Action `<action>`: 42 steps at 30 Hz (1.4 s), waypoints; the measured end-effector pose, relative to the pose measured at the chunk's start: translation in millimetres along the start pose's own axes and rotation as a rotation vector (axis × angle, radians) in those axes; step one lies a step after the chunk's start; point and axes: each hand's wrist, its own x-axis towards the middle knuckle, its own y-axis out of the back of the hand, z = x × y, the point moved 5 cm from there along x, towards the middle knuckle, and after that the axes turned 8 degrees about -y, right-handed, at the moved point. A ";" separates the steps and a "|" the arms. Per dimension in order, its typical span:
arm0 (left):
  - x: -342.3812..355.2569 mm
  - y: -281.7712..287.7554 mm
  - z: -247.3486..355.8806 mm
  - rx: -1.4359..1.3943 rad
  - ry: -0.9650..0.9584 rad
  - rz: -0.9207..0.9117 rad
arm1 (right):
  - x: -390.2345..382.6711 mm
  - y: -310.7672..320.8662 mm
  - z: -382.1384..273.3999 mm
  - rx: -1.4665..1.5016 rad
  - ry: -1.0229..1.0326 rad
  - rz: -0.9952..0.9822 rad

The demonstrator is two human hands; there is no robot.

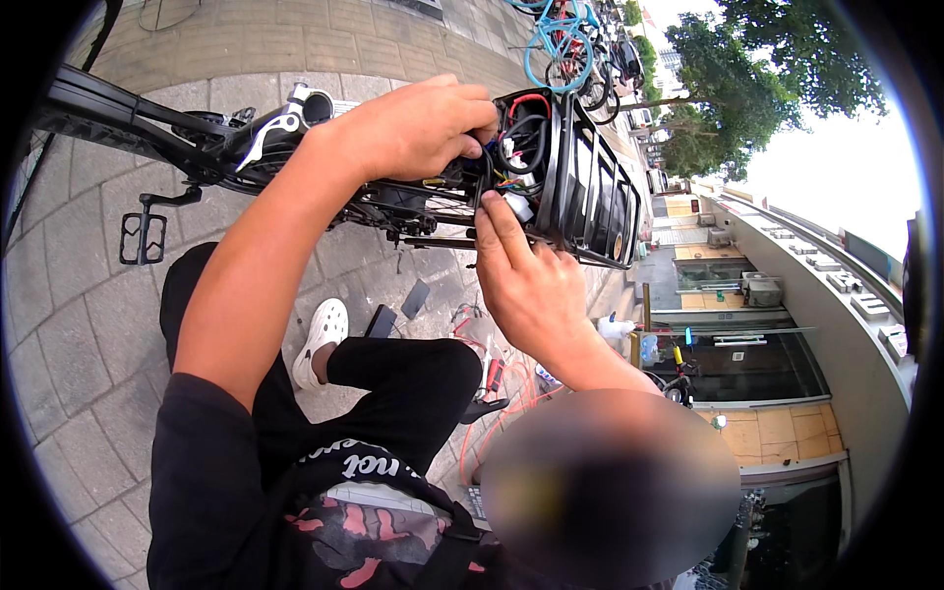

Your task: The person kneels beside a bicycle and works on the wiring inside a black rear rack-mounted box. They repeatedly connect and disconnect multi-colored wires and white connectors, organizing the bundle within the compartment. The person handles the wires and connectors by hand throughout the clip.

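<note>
A black bicycle [147, 128] stretches across the upper view, with an open compartment under its rear rack [600, 197]. Red and black cables [530, 138], smaller coloured wires and white connectors fill that compartment. My left hand [428, 133] reaches in from above the frame, fingers curled at the compartment's edge; what they grip is hidden. My right hand [531, 290] touches the compartment's near edge beside the connectors, index and middle fingers extended together, the others bent; anything held under them is hidden. A silver seat-post clamp lever [265, 133] lies left of my left hand.
My knee [413, 383] and white clog [324, 329] are below the bicycle. Dark flat objects [383, 320], red-handled tools [495, 377] and an orange cable lie on the paving [88, 295]. Parked bicycles [551, 44] and trees stand farther off. A storefront [747, 364] lines the right.
</note>
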 end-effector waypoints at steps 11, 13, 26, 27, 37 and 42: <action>4.6 -7.9 -4.4 -0.044 0.018 0.054 | 7.1 37.4 9.3 0.066 -0.076 0.143; 2.7 -7.6 -4.7 -0.037 0.022 0.055 | 25.7 44.0 10.2 0.047 -0.076 0.179; -1.2 -3.3 -9.8 -0.029 0.094 0.003 | 71.6 42.7 22.9 -0.043 -0.087 -0.068; -1.2 -4.3 -9.5 -0.010 0.078 0.011 | 71.1 42.1 22.5 -0.035 -0.053 -0.035; -3.3 12.0 -10.9 -0.200 0.308 -0.001 | 73.2 22.8 7.4 -0.200 -0.026 -0.097; -4.7 8.1 -17.5 -0.227 0.360 -0.015 | 76.7 20.4 6.5 -0.147 -0.017 -0.165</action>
